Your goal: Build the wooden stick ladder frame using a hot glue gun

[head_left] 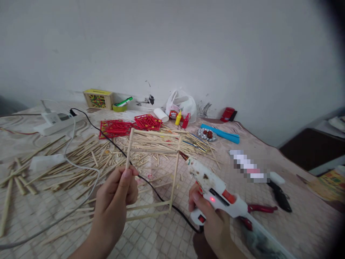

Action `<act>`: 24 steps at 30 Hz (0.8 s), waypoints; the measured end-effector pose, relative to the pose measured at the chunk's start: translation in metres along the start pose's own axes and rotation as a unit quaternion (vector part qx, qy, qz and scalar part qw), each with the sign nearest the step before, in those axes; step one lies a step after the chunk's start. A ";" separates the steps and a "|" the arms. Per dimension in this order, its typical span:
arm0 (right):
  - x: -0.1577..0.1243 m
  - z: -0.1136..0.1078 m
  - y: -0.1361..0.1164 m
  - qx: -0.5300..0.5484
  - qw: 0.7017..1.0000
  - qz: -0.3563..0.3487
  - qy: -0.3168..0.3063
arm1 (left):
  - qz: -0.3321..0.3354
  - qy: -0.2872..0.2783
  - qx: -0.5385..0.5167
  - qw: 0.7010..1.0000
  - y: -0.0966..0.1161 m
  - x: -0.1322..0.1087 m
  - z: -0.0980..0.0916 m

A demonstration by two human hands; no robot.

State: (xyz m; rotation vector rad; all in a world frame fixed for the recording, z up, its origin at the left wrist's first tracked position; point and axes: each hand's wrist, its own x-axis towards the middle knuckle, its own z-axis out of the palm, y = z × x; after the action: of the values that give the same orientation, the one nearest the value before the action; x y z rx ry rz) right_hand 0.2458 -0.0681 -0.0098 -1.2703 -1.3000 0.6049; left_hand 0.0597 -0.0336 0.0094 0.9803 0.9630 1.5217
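My left hand (117, 199) pinches the left upright of a wooden stick frame (174, 176) and holds it raised above the table. The frame is made of thin round sticks joined at the corners, with doubled bars along the top and bottom. Wrapped round the handle of a white glue gun (207, 176) is my right hand (211, 216). The gun's brown nozzle points left, at or very near the frame's upper right corner; I cannot tell whether it touches. A red light glows on its side, and a clear glue stick (265, 232) extends from the back.
Loose wooden sticks (81, 165) spread over the left and middle. A black cord (159, 194) and a white cable (94, 169) cross the table from a power strip (58, 124). Behind lie red stick panels (115, 127), paint bottles (178, 118) and a plastic bag (182, 102). Red-handled pliers (261, 208) lie at right.
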 end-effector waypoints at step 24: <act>-0.008 -0.002 -0.003 0.005 0.996 0.092 -0.019 | -0.001 0.005 0.008 1.000 -0.001 0.000 0.000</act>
State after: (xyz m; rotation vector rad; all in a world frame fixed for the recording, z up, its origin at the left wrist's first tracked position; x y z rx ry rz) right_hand 0.2451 -0.0766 -0.0093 -1.3845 -1.2177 0.7680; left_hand 0.0597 -0.0332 0.0080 0.9832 0.9836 1.5211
